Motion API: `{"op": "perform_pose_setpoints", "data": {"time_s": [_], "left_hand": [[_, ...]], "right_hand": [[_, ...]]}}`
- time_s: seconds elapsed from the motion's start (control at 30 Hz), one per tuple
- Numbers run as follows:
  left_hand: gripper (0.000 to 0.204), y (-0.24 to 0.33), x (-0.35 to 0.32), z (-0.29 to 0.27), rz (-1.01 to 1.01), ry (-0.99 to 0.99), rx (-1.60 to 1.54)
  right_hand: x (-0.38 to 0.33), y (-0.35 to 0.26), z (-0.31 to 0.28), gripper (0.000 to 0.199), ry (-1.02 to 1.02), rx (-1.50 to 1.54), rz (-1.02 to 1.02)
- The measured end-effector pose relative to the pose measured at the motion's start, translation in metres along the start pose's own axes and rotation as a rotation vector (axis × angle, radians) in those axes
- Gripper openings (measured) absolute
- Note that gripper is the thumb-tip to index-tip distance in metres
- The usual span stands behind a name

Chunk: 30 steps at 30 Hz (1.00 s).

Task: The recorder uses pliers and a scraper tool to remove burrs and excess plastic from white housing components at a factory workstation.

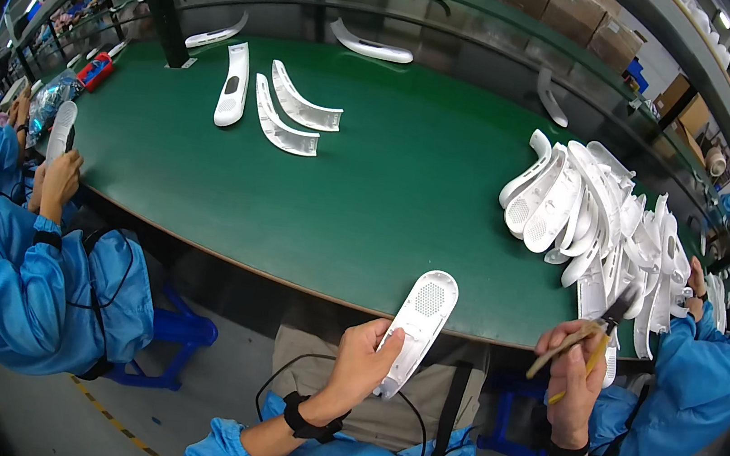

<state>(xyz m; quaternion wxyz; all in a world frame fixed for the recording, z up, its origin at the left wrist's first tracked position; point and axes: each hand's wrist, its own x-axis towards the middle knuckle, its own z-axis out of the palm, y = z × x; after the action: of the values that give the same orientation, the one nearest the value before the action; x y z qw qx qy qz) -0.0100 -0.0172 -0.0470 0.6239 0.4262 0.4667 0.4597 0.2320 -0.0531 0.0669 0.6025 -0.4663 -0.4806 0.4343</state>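
Fingers (371, 329) sit closed, left hand (356, 360) on shell (425, 313), right hand (576, 386) on pliers (616, 311).

I hold one cover (422, 326), smooth plastic, and pliers (619, 307), metal at the tip; my sleeve (228, 453), sheeny cloth; table (369, 192), smooth, faintly glossy; boxes (575, 19), matt cardboard.

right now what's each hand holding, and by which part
Left hand: white shell, by its left edge. Right hand: pliers, by the handles.

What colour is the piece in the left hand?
The piece is white, clearest in the head view.
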Motion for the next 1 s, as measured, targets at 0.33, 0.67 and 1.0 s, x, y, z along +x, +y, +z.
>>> {"op": "perform_pose_setpoints", "data": {"time_s": [0.33, 0.67, 1.0], "left_hand": [[0.031, 0.026, -0.003, 0.008, -0.244, -0.122, -0.21], [0.028, 0.026, 0.004, -0.01, -0.202, -0.212, -0.055], [0.03, 0.026, 0.004, -0.007, -0.135, -0.146, 0.044]], "right_hand": [[0.035, -0.006, 0.037, 0.04, -0.199, 0.023, 0.079], [0.061, -0.047, 0.05, 0.043, -0.713, -1.463, -0.584], [0.068, -0.018, 0.058, 0.048, -0.825, -1.634, -0.771]]}}
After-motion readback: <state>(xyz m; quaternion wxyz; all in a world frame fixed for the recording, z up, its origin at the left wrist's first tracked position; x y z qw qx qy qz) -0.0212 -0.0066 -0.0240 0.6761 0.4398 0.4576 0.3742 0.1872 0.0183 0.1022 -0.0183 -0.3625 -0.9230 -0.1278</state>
